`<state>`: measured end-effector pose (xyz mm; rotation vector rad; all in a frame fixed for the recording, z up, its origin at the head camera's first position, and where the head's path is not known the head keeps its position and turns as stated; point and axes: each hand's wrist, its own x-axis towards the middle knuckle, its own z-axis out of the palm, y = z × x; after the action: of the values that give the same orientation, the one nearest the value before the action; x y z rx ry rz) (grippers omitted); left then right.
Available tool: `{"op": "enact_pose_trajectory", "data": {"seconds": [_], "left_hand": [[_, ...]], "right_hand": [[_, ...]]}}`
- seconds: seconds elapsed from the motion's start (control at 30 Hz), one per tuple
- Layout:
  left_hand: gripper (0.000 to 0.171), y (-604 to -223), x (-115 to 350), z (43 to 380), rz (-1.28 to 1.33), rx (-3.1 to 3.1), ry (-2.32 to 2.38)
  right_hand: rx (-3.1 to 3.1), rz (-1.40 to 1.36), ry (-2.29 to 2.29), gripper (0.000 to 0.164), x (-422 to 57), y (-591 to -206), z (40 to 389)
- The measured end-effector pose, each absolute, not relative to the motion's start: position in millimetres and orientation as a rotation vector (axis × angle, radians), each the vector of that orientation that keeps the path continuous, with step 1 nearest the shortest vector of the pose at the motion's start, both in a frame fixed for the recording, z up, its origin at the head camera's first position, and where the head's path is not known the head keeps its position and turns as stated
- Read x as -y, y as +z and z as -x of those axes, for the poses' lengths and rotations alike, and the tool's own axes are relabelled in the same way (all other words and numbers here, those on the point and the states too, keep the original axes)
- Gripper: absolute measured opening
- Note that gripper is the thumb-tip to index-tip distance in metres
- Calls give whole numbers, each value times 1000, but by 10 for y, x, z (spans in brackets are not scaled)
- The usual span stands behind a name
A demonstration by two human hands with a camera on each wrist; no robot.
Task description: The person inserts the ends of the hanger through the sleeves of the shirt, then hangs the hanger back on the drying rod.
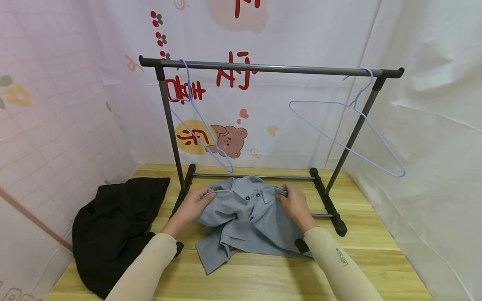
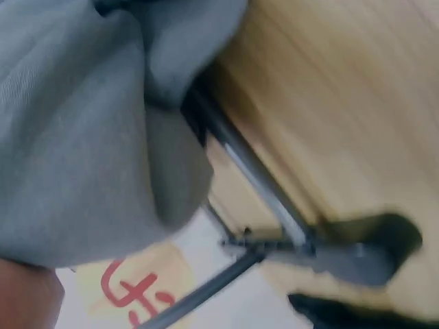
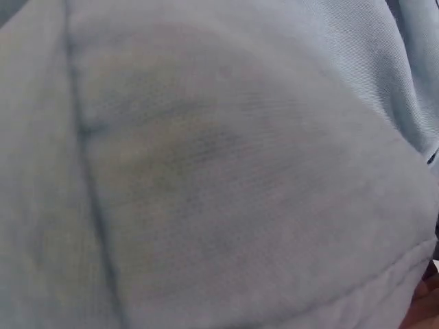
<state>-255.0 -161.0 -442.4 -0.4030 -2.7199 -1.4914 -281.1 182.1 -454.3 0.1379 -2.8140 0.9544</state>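
Observation:
A grey-blue shirt (image 1: 260, 228) with dark buttons lies bunched in front of a clothes rack, its upper part raised between my two hands. My left hand (image 1: 193, 205) pinches one side of it near a pale edge. On the other side, beside the collar and buttons, my right hand (image 1: 295, 205) grips a fold between thumb and fingers. Draped grey cloth (image 2: 75, 151) fills much of the left wrist view. In the right wrist view, blurred shirt fabric (image 3: 260, 178) covers nearly everything, with a bit of hand at the lower right edge.
The dark metal rack (image 1: 271, 69) stands on the wooden table (image 1: 271, 280) behind the shirt. Two blue wire hangers hang from its bar, one left (image 1: 203, 121) and one right (image 1: 350, 146). A black garment (image 1: 116, 225) lies heaped at the left.

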Motion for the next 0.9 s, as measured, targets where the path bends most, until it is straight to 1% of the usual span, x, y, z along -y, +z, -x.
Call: {"op": "enact_pose_trajectory", "data": {"seconds": [0.1, 0.2, 0.27, 0.3, 0.37, 0.53, 0.63, 0.7, 0.9], "left_hand": [[20, -4465, 1624, 2575, 441, 2828, -1060], [18, -4562, 1610, 2606, 337, 2928, -645], [16, -4604, 1579, 2623, 262, 2950, -549], [16, -4611, 1553, 2631, 226, 2947, -582], [23, -4586, 1483, 2648, 188, 2894, -754], [54, -4438, 1235, 2683, 183, 2780, -1313], [67, -4415, 1120, 2683, 174, 2846, -1467], [65, -4440, 1078, 2674, 168, 2893, -1463], [33, -4600, 1056, 2680, 114, 2846, -1460]], "right_hand": [[2813, -147, 961, 18, -1829, -4549, 2816], [2863, -181, 951, 21, -1834, -4603, 2819], [2894, -192, 947, 22, -1838, -4645, 2814], [2900, -188, 948, 22, -1837, -4661, 2809], [2902, -180, 949, 22, -1836, -4681, 2797], [2906, -166, 938, 24, -1852, -4684, 2783], [2924, -167, 932, 30, -1860, -4669, 2771], [2939, -170, 935, 35, -1866, -4660, 2760], [2979, -198, 980, 46, -1932, -4648, 2697]]}}
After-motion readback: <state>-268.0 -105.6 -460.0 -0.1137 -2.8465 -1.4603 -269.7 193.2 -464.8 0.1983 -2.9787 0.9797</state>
